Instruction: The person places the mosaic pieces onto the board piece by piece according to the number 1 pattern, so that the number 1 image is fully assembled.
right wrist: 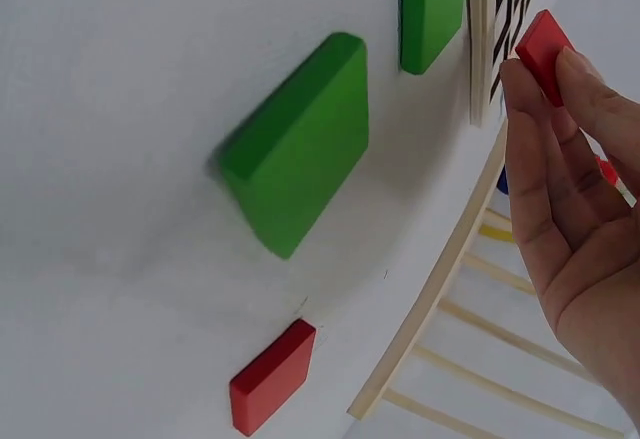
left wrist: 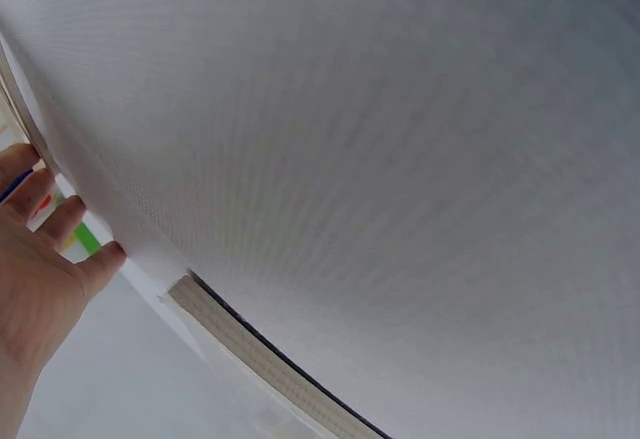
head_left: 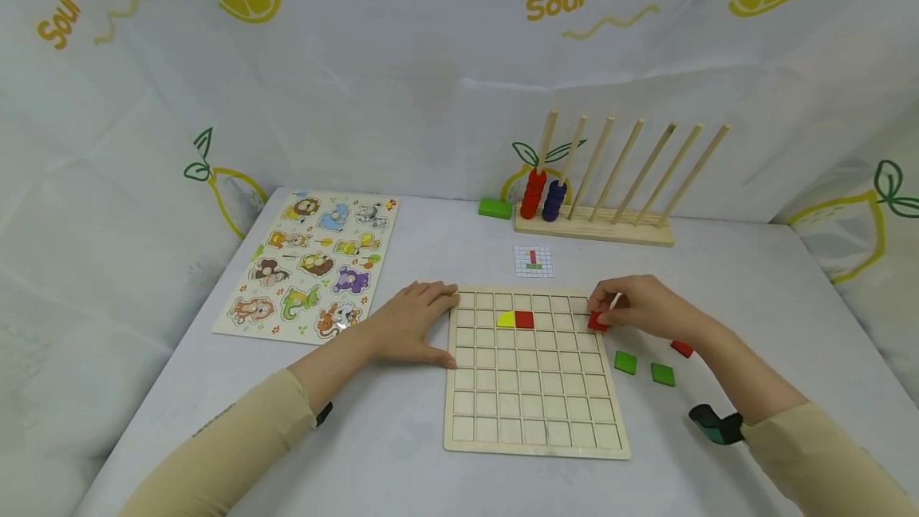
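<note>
- The white surface [head_left: 359, 429] fills the lower middle of the frame; its far edge meets a cloth [head_left: 395, 62].
- The cloth covers the top and both sides, white and creased, printed with lemons, green leaves and orange "Sour sweet" lettering.
- Lower centre, a grid board [head_left: 531, 381] lies flat; in its second row from the top, a yellow piece [head_left: 506, 319] sits beside a red square [head_left: 524, 319].
- Right of centre, the right hand [head_left: 639, 305] pinches a red tile [head_left: 597, 321] between thumb and fingers at the board's upper right edge.
- The left hand [head_left: 412, 324], fingers extended and thumb spread, touches the board's left edge, grasping nothing.
- Right of the board lie two green tiles [head_left: 625, 362] and a spare red tile [head_left: 682, 348].
- Above the board, a small patterned card [head_left: 534, 261].
- Upper right of centre, a peg stand [head_left: 594, 230], red and dark blue rings on its two leftmost pegs; a green block [head_left: 495, 208] near its left end.
- Left, an animal puzzle [head_left: 294, 331].
</note>
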A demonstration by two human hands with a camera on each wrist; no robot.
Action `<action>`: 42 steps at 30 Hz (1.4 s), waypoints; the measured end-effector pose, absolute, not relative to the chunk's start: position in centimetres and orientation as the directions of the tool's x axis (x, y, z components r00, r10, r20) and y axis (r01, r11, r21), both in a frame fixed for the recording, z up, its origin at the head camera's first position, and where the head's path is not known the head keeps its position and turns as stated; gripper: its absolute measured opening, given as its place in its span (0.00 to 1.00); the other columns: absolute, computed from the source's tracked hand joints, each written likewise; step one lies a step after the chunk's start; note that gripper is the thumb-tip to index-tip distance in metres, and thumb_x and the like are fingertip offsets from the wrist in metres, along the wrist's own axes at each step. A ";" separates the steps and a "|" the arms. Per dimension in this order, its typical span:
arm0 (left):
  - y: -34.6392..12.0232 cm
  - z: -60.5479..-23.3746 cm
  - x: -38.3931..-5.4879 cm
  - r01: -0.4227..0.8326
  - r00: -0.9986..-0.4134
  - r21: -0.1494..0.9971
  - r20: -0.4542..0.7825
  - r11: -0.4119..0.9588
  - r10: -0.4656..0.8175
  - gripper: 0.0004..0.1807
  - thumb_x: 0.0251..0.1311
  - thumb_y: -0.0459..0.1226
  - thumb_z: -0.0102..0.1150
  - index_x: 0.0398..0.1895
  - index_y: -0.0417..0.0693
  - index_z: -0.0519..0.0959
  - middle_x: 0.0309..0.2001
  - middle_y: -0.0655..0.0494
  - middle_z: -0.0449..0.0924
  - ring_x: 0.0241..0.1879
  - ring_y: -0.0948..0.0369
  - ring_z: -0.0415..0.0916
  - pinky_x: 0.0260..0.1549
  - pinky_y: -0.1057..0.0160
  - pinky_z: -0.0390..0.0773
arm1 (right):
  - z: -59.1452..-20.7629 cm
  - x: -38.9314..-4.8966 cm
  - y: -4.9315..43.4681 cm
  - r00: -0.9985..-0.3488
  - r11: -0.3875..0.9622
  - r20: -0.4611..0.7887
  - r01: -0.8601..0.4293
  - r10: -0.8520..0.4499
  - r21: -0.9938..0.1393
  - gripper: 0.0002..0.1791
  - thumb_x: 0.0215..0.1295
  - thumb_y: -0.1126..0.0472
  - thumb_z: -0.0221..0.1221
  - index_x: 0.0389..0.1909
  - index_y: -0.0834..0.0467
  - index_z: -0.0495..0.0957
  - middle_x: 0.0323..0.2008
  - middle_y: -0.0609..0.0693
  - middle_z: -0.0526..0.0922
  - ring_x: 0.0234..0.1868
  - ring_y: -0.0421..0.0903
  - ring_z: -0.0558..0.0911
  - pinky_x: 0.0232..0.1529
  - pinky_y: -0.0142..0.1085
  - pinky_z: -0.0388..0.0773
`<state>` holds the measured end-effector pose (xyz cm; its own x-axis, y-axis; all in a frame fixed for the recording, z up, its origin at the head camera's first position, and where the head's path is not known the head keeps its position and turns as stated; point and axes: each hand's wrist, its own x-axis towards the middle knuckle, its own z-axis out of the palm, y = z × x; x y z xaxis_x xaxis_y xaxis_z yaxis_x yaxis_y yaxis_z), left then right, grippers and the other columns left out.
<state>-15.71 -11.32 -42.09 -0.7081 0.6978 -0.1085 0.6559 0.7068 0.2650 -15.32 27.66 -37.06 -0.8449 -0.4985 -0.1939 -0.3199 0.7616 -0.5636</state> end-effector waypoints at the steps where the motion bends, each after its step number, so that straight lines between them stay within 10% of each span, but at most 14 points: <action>1: -11.3 -42.1 -15.7 0.656 -0.708 0.265 -0.108 0.707 0.698 0.57 0.48 0.73 0.58 0.76 0.51 0.59 0.78 0.54 0.55 0.77 0.50 0.53 0.78 0.44 0.52 | -37.1 -15.3 27.5 -0.845 0.760 -0.192 -0.321 -0.499 -0.565 0.04 0.63 0.61 0.65 0.38 0.50 0.82 0.34 0.44 0.83 0.33 0.37 0.78 0.33 0.27 0.77; 42: -11.4 -42.2 -15.7 0.653 -0.712 0.265 -0.101 0.709 0.695 0.57 0.48 0.74 0.58 0.76 0.52 0.59 0.78 0.55 0.55 0.77 0.50 0.54 0.78 0.44 0.52 | -38.2 -16.2 19.9 -0.791 0.634 -0.143 -0.352 -0.595 -0.688 0.09 0.60 0.67 0.66 0.40 0.52 0.86 0.43 0.50 0.88 0.38 0.40 0.82 0.37 0.28 0.80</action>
<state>-15.75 -11.36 -42.20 -0.7123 0.6945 -0.1014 0.6535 0.7089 0.2652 -16.20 19.87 -38.23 -0.7909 -0.5950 -0.1433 -0.3523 0.6341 -0.6883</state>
